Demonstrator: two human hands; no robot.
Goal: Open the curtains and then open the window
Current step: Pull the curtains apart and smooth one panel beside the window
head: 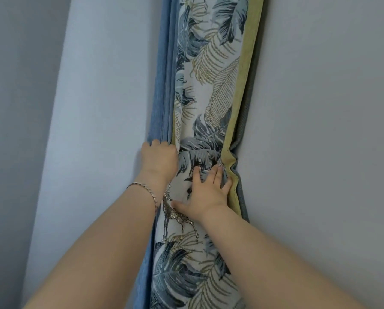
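A gathered curtain (211, 90) hangs bunched in the corner between two walls. It has a white panel printed with blue and yellow leaves, a yellow-green border and blue folds on its left side. My left hand (158, 160) grips the blue folds at the curtain's left edge, fingers curled around them. My right hand (205, 194) lies flat on the leaf-printed panel with its fingers spread, pressing the fabric toward the corner. No window is in view.
A pale grey-blue wall (93, 108) stands left of the curtain and a grey wall (320, 130) to its right. A thin bracelet (144, 189) circles my left wrist. Both forearms reach in from the bottom.
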